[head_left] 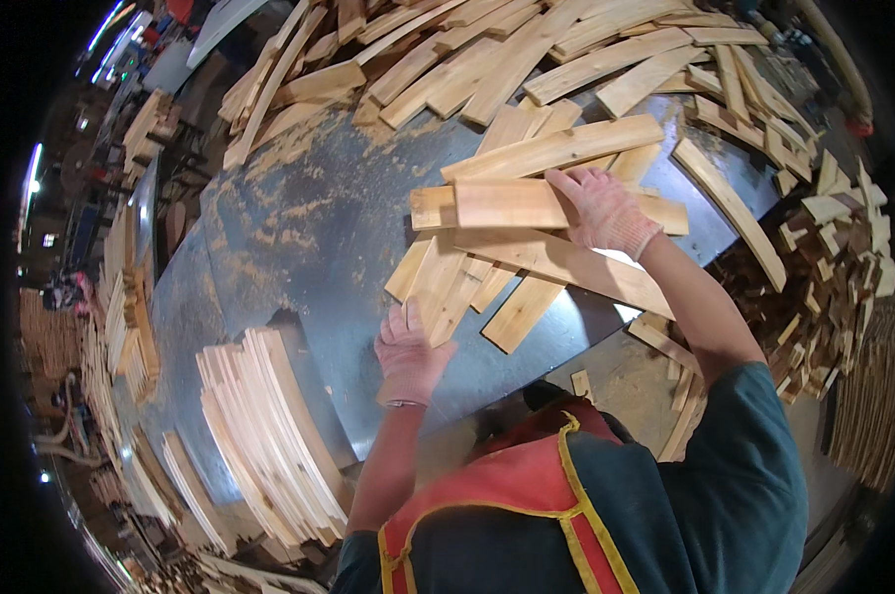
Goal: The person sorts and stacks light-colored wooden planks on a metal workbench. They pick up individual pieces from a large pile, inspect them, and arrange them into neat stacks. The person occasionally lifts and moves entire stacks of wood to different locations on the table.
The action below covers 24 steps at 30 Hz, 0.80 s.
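Wooden slats (527, 203) under right hand (601, 210) — sawdusty metal table (299, 238)

Head-worn fisheye, looking steeply down, close over metal table (299, 247)

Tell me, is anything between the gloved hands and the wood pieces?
No. The right hand lies flat on a wooden slat atop the loose pile, and the left hand touches the pile's near slats. Nothing sits between.

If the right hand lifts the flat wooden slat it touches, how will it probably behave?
The slat under the right hand is thin, flat wood, so probably stiff and light. Flat faces mean it should slide on the slats beneath rather than roll.
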Tool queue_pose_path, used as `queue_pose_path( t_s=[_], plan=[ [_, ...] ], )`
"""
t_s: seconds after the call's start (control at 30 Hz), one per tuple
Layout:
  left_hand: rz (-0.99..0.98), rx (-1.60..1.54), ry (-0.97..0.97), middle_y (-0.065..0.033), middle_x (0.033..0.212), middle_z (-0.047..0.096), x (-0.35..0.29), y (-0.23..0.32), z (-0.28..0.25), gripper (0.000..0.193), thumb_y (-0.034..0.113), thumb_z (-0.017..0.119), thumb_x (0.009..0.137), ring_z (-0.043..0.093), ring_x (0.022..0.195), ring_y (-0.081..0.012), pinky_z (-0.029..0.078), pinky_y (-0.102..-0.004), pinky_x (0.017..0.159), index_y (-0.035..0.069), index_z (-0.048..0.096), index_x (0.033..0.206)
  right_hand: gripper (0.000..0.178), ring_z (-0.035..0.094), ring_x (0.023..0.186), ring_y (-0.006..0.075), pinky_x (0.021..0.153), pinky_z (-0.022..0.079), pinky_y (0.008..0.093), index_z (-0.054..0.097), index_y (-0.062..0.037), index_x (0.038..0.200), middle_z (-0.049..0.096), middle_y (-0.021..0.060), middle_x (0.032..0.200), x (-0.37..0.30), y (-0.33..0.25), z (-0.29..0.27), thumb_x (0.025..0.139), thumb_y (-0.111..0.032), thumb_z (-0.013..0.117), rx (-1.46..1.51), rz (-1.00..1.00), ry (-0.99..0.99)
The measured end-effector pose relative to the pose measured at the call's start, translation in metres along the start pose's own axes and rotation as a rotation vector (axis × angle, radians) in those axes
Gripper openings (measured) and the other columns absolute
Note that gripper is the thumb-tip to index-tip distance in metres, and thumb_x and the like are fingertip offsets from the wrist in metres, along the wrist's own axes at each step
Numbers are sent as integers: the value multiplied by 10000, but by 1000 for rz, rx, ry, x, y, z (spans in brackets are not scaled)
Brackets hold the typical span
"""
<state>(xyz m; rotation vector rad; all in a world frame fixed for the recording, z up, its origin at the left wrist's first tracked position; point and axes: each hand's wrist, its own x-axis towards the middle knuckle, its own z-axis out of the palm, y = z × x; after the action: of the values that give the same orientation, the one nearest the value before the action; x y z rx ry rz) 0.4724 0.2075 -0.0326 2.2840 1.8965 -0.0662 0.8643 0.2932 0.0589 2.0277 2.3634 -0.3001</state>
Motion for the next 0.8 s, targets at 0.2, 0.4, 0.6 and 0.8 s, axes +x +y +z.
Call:
queue_pose_path(
  t_s=[0.2, 0.4, 0.6, 0.8],
  plan=[
    [-91, 132, -138, -140, 1553, 470, 9, 17, -15, 1058, 508, 818, 789, 560, 1325, -324, 463, -484, 1076, 198, 318, 1668, 970, 568, 1370, 410, 1144, 458, 461, 366, -213, 1643, 525, 201, 1548, 42, 24, 30, 771, -190, 790, 40, 10, -180],
    [-134, 228, -26, -133, 1159, 695, 14, -51, -66, 844, 387, 779, 818, 715, 959, -298, 556, -427, 869, 205, 498, 1593, 989, 613, 1308, 420, 1127, 479, 453, 363, -188, 1637, 607, 239, 1439, 29, 22, -4, 760, -249, 814, -59, -35, -62],
    [-503, -941, 126, -78, 1127, 711, -88, -201, -13, 871, 184, 848, 848, 683, 905, -217, 590, -397, 897, 165, 461, 1629, 1059, 653, 1225, 335, 1048, 521, 404, 343, -61, 1640, 649, 221, 1351, 6, -68, 5, 745, -302, 855, 638, -17, -180],
    [-653, -2043, 59, -68, 1378, 623, -158, -155, -30, 875, 169, 777, 930, 624, 1134, -188, 574, -381, 928, 113, 336, 1684, 723, 686, 1002, 188, 874, 571, 332, 557, 20, 1457, 724, 125, 1157, 7, -272, 78, 856, -314, 782, 1296, 153, -380]
  ],
)
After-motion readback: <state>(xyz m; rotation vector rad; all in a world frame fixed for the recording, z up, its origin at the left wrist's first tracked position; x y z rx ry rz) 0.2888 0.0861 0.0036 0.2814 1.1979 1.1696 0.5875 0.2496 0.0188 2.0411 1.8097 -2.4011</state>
